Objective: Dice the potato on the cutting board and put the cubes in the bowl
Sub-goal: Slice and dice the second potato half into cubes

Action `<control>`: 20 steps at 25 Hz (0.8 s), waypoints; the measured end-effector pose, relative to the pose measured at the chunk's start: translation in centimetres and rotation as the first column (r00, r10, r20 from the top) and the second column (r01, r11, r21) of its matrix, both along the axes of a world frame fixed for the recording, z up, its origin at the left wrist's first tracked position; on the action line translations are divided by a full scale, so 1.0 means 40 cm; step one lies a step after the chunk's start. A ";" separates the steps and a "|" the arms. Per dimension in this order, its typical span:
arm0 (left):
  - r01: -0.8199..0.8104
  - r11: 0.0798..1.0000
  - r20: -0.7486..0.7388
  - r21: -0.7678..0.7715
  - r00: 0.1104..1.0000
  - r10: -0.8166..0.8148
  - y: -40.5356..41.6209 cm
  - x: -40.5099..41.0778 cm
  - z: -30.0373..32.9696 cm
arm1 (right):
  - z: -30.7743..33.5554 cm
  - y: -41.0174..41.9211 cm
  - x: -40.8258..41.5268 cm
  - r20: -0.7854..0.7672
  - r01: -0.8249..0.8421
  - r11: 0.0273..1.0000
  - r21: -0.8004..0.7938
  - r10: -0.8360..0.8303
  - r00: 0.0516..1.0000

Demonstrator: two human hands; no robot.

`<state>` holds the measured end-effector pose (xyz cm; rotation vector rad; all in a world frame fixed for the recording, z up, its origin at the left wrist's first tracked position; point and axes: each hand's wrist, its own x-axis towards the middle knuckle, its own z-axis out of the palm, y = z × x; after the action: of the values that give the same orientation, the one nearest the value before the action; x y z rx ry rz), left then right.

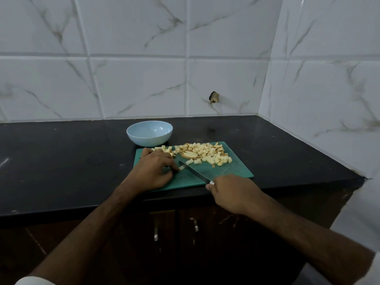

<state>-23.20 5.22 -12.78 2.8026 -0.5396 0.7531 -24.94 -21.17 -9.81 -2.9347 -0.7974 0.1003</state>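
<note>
Looking down at a black countertop (61, 161), you see a green cutting board (230, 171) lying near its front edge, with its near left corner under your left wrist. Your left hand (153, 170) rests on the board, fingertips curled round a small strip of potato (181, 168). Your right hand (232, 192) grips a knife (194, 171) at the board's near edge, the blade angled up-left with its tip beside that strip. A heap of potato cubes (207, 154) covers the board's far half, with one uncut slice (190, 154) among them. A pale blue bowl (149, 133) stands just behind the board's far left corner, with no cubes visible inside. Open counter stretches left; a tiled wall (318, 99) closes in on the right. No writing is legible.
</note>
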 end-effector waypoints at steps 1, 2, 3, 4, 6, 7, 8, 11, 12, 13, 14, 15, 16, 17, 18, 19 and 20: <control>0.004 1.000 -0.004 -0.002 1.000 -0.004 0.001 -0.001 0.000 | -0.002 0.008 0.006 0.017 -0.008 1.000 -0.011 0.008 1.000; 0.006 1.000 -0.002 -0.003 1.000 -0.006 0.001 -0.004 -0.001 | 0.003 0.014 0.013 0.029 -0.014 1.000 -0.016 0.014 0.999; 0.004 1.000 0.005 -0.008 1.000 -0.004 0.000 -0.006 -0.002 | 0.011 0.017 0.020 0.037 -0.015 1.000 -0.010 0.016 0.999; -0.004 1.000 0.014 -0.020 1.000 0.004 0.000 -0.009 -0.003 | 0.021 0.016 0.025 0.043 -0.015 1.000 0.004 0.015 0.999; -0.029 0.998 0.029 -0.047 0.999 0.031 0.001 -0.011 0.000 | 0.031 0.008 0.027 0.045 -0.016 0.999 0.028 0.014 0.999; -0.039 0.998 0.034 -0.051 0.999 0.040 0.001 -0.011 0.002 | 0.029 0.002 0.022 0.033 -0.019 0.999 0.031 0.018 0.999; -0.042 0.998 0.032 -0.042 0.999 0.043 0.002 -0.010 0.003 | 0.023 -0.003 0.014 0.016 -0.022 0.999 0.031 0.021 1.000; -0.023 1.000 0.010 -0.018 1.000 0.023 0.003 -0.006 0.001 | -0.002 -0.001 -0.005 0.000 -0.019 0.999 0.029 0.019 1.000; -0.019 1.000 0.011 -0.019 1.000 0.019 0.003 -0.006 0.001 | -0.005 0.004 -0.002 0.009 -0.023 1.000 0.018 0.023 1.000; -0.017 1.000 0.011 -0.023 1.000 0.017 0.004 -0.007 0.001 | -0.003 0.011 0.004 0.018 -0.030 1.000 0.001 0.030 0.999; -0.017 1.000 0.011 -0.025 1.000 0.018 0.003 -0.008 0.002 | 0.003 0.015 0.009 0.032 -0.033 0.999 -0.009 0.033 0.999; -0.019 1.000 0.011 -0.024 1.000 0.019 0.002 -0.008 0.003 | 0.012 0.017 0.013 0.049 -0.030 1.000 -0.006 0.030 0.998; -0.020 1.000 0.011 -0.018 1.000 0.020 0.001 -0.008 0.004 | 0.023 0.017 0.015 0.067 -0.025 1.000 0.008 0.025 0.997; -0.021 1.000 0.012 -0.010 1.000 0.021 0.000 -0.008 0.004 | 0.030 0.014 0.014 0.078 -0.021 0.999 0.025 0.019 0.997; -0.021 1.000 0.011 -0.007 1.000 0.021 -0.001 -0.008 0.005 | 0.034 0.009 0.010 0.074 -0.020 0.999 0.037 0.017 0.997; -0.018 1.000 0.011 -0.011 1.000 0.018 0.001 -0.008 0.004 | 0.033 0.006 0.005 0.054 -0.022 0.999 0.040 0.020 0.998; -0.014 1.000 0.010 -0.016 1.000 0.014 0.003 -0.008 0.002 | 0.026 0.002 -0.003 0.029 -0.026 0.999 0.040 0.025 0.999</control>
<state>-23.50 5.34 -12.71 2.7925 -0.5146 0.7707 -25.04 -21.07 -8.76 -2.8946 -0.8310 0.0440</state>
